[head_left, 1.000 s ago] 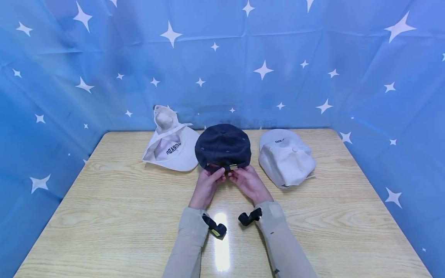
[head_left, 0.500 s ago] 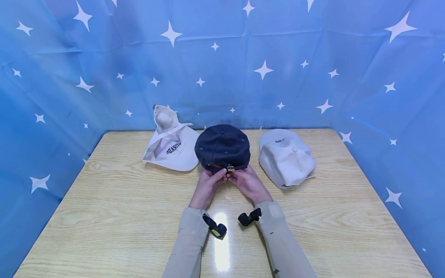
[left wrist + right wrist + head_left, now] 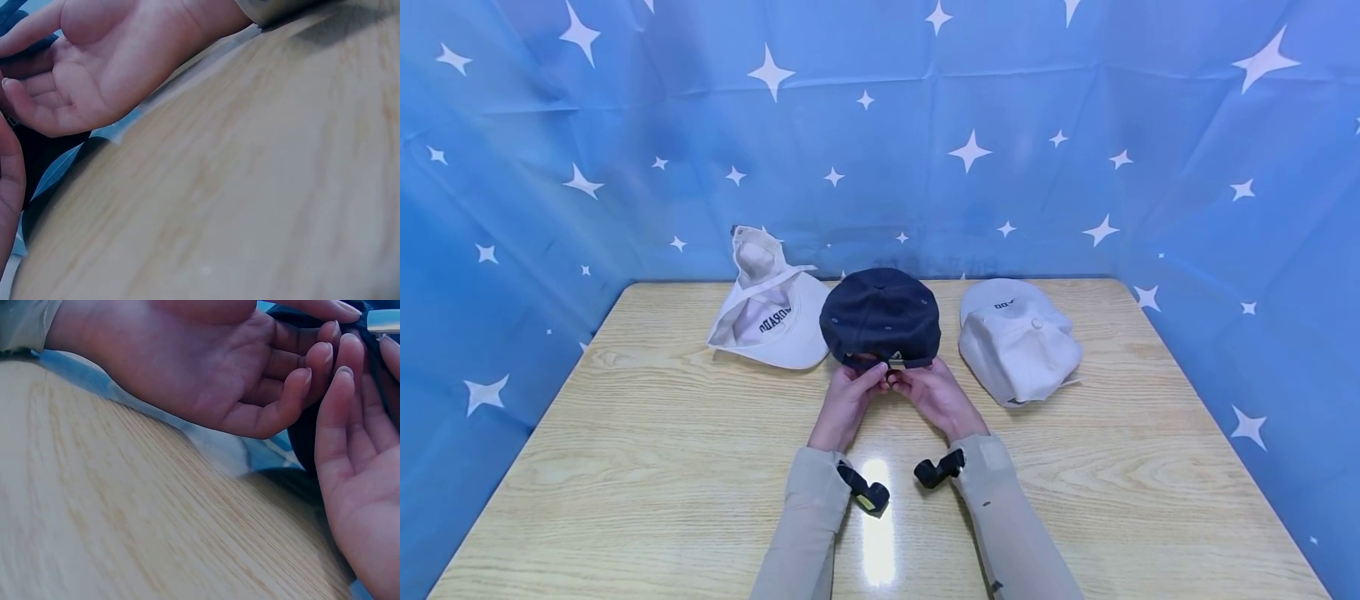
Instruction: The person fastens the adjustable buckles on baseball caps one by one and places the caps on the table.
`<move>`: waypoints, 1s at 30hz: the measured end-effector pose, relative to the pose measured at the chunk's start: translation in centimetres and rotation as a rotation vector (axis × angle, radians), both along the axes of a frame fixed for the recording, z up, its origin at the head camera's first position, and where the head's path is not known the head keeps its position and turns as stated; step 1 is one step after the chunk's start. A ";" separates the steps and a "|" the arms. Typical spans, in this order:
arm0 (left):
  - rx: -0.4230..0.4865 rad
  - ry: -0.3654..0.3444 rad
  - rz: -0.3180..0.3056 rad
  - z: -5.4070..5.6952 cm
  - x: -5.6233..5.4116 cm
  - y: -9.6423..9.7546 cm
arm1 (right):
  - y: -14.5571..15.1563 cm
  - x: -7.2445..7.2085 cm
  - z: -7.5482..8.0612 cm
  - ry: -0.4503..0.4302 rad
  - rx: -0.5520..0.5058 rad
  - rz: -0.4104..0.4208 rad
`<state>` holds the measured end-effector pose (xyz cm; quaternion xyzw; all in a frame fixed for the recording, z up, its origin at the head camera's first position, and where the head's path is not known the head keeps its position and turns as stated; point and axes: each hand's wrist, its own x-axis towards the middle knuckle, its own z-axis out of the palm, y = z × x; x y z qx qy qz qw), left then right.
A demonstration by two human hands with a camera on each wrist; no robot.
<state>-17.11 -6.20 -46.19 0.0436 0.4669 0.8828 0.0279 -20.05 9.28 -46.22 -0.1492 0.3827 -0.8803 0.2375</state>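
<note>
A navy baseball cap (image 3: 880, 312) is held at the middle of the far side of the table, its rear opening facing me. My left hand (image 3: 842, 404) pinches the left part of the cap's back strap between thumb and fingers. On the other side of the opening, my right hand (image 3: 942, 400) pinches the strap beside its metal buckle (image 3: 384, 322). A short dark strap end (image 3: 892, 377) shows below the buckle, between the fingertips. In the right wrist view both hands nearly meet under the strap, fingers curled. The cap's brim is hidden behind its crown.
Left of the navy cap, a white cap (image 3: 805, 321) lies with its inside showing and dark lettering. A second white cap (image 3: 1022, 342) rests crown up on the right. The wooden table (image 3: 647, 467) ends at a blue star-patterned curtain (image 3: 880, 133).
The metal buckle has tipped at the strap, and a dark strap end now shows below it between the fingertips. The cap tilts slightly; both forearms and the white caps stay put.
</note>
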 end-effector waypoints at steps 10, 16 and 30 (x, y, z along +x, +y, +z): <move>-0.010 -0.010 0.004 0.1 0.0 -0.1 | 0.0 0.0 0.0 0.017 -0.015 0.008; 0.000 -0.014 0.001 0.2 0.1 -0.1 | 0.0 -0.1 -0.2 0.035 -0.025 0.018; 0.002 -0.011 -0.006 0.0 0.0 -0.2 | 0.0 -0.3 -0.8 0.067 -0.085 0.035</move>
